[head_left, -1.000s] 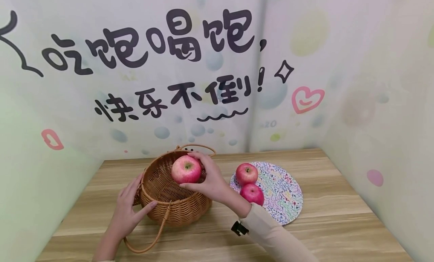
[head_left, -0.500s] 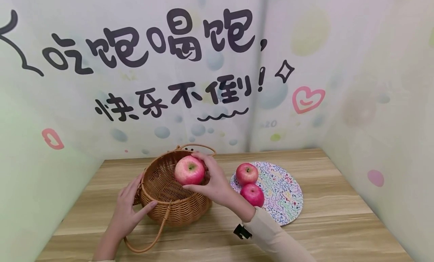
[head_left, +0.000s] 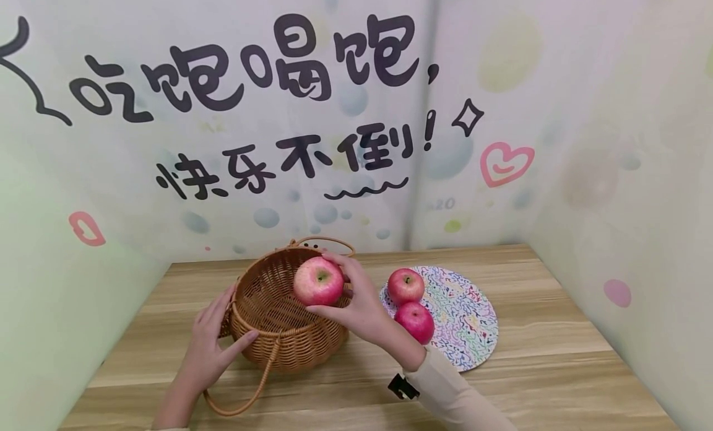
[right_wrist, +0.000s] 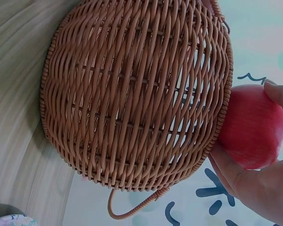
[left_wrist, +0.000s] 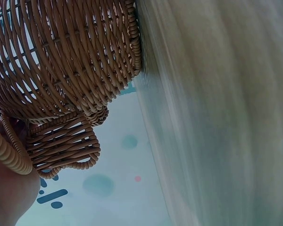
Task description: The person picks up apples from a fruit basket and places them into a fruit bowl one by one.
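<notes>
A pinkish-red apple (head_left: 319, 281) is in my right hand (head_left: 362, 307), pinched between the thumb and fingers over the right side of a round brown wicker basket (head_left: 295, 350). In the right wrist view this apple (right_wrist: 252, 127) shows just above the basket's rim (right_wrist: 224, 99). My left hand (head_left: 208, 344) holds the basket's left side, its thumb lying along the rim. In the left wrist view, part of that hand (left_wrist: 9, 188) shows behind the looped handle (left_wrist: 9, 150), beside a small woven flap (left_wrist: 63, 143). The part of the basket's inside that shows has nothing in it.
Two more red apples, one behind (head_left: 405, 286) and one in front (head_left: 414, 322), sit at the left edge of a round patterned mat (head_left: 462, 319), right of the basket. The basket's near handle (head_left: 262, 387) droops onto the wooden table (head_left: 546, 356). A printed wall (head_left: 356, 109) stands behind.
My right hand has drifted slightly right with the apple, from over the middle of the basket's opening towards its right rim. The left hand and the basket stay put.
</notes>
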`<move>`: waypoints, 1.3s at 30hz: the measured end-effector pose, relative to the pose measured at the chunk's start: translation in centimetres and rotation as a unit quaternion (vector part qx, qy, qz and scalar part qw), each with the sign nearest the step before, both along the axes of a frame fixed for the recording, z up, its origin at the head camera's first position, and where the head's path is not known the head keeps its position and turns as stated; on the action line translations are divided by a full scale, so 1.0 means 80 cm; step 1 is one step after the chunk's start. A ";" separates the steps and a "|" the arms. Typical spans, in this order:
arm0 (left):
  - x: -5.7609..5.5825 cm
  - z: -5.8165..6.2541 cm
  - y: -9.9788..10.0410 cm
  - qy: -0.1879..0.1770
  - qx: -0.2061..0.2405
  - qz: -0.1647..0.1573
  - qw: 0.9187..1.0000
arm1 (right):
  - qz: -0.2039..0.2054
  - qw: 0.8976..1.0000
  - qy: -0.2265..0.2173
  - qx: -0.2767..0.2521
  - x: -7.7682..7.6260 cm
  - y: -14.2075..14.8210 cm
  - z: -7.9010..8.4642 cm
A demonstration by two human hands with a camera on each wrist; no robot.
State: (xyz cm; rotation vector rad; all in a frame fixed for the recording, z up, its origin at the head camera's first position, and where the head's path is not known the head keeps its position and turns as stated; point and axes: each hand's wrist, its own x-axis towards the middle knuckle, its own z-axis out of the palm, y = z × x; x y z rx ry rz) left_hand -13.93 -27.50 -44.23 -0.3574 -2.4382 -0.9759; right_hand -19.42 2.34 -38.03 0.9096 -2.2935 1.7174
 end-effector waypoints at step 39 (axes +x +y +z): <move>0.000 -0.002 -0.001 -0.001 0.003 -0.001 1.000 | -0.046 0.998 -0.008 -0.039 0.014 0.020 -0.003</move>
